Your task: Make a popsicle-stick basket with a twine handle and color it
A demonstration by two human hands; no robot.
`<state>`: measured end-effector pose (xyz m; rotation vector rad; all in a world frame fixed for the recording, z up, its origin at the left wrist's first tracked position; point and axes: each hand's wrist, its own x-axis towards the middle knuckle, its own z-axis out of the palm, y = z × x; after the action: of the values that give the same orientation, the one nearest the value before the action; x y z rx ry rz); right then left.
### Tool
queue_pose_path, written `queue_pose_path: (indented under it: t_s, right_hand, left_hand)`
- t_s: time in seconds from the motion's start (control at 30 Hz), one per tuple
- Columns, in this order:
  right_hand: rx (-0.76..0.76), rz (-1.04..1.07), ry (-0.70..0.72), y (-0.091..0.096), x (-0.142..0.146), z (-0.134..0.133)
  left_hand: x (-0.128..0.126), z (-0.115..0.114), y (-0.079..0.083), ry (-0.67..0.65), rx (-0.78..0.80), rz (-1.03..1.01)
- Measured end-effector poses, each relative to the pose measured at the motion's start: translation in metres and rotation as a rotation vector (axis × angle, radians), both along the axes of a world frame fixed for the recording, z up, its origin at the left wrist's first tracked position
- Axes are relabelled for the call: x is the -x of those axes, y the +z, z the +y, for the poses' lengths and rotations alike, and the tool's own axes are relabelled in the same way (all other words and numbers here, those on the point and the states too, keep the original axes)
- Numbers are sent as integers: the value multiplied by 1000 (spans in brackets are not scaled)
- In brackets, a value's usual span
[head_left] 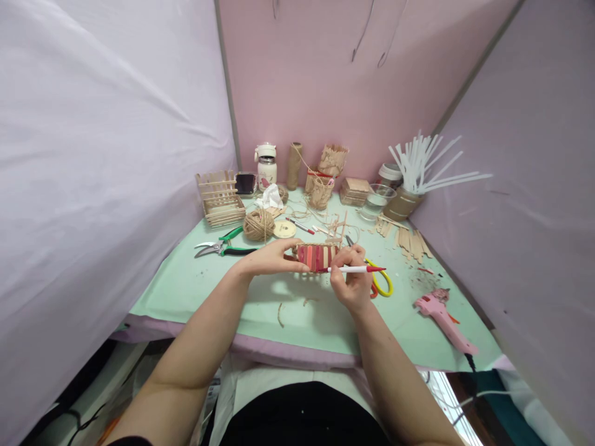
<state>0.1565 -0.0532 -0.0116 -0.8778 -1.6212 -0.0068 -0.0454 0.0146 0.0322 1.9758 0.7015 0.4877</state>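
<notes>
A small craft piece (pixel 314 257) made of flat wooden sticks, striped red, orange and plain wood with a twine-like edge, is held above the table. My left hand (pixel 279 257) grips its left end between thumb and fingers. In my right hand (pixel 351 277) is a white marker (pixel 354 269) with a red end pointing right; its other tip is at the lower edge of the piece. Part of the piece's right end is hidden behind my right fingers. Just beyond that hand lie scissors (pixel 385 285) with yellow and red handles, partly covered.
Pruning shears (pixel 223 249), a twine ball (pixel 259 225) and a stick basket (pixel 224 212) are at the left. A pink glue gun (pixel 444 322) lies at right, near loose wooden sticks (pixel 411 243). Behind stand a water cup (pixel 375 201) and a jar (pixel 402 203) of white glue sticks.
</notes>
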Motion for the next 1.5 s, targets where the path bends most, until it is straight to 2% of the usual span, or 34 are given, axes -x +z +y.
queue_pose_path:
  t_s: [0.23, 0.4, 0.67, 1.17, 1.5]
  right_hand:
    - [10, -9, 18, -1, 0, 0]
    - [27, -4, -28, -1, 0, -1]
    - [-13, 9, -15, -1, 0, 1]
    - [-7, 58, -97, 0, 1, 1]
    - [-6, 30, -53, -3, -1, 2]
  left_hand:
    - [0, 0, 0, 3, -3, -3]
    - [0, 0, 0, 6, -14, -2]
    - [-1, -2, 3, 9, -14, 13]
    - [0, -1, 0, -10, 19, 13]
    - [0, 1, -4, -30, 29, -42]
